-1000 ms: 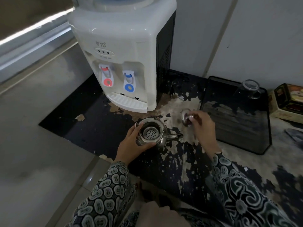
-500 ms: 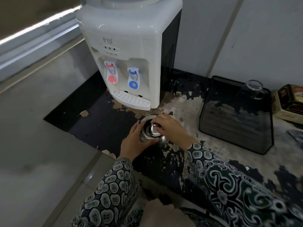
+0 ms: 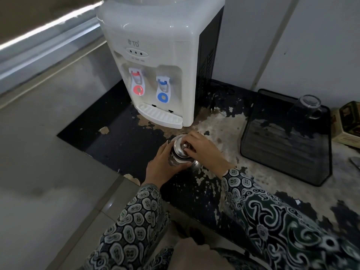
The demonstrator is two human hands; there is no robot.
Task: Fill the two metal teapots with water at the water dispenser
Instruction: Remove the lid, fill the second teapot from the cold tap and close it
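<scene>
A dark, badly peeling worktop (image 3: 124, 145) ran into the corner of pale walls, and the white water dispenser (image 3: 161, 55) stood at its far edge with a red tap (image 3: 138, 90) on the left and a blue tap (image 3: 163, 97) on the right, above a white drip tray (image 3: 159, 116). From the head camera, the one metal teapot (image 3: 178, 159) in sight sat on the worktop just near of that drip tray, a little to its right, not under either tap. The left hand (image 3: 159, 170) was wrapped around the pot's body from the left, fingers curled on the steel. The right hand (image 3: 204, 151) came over the top, its fingertips pinching the knob of the lid (image 3: 180, 149), which sat on the pot's mouth. Off to the right lay a dark tray (image 3: 282, 152) with an upturned glass (image 3: 306, 106), and a printed box (image 3: 348, 123) at the frame edge. The second teapot was nowhere in view.

The risks, as I read them: polished steel held by a small knob could slip, so the lid might seat crooked and drop off when the pot is lifted. Whether any water was inside could not be told; if there was, a tilt would send it out of the spout, which the right hand hid. And if the pot was bound for the red tap, hot water into bare metal could heat the gripping left hand.
</scene>
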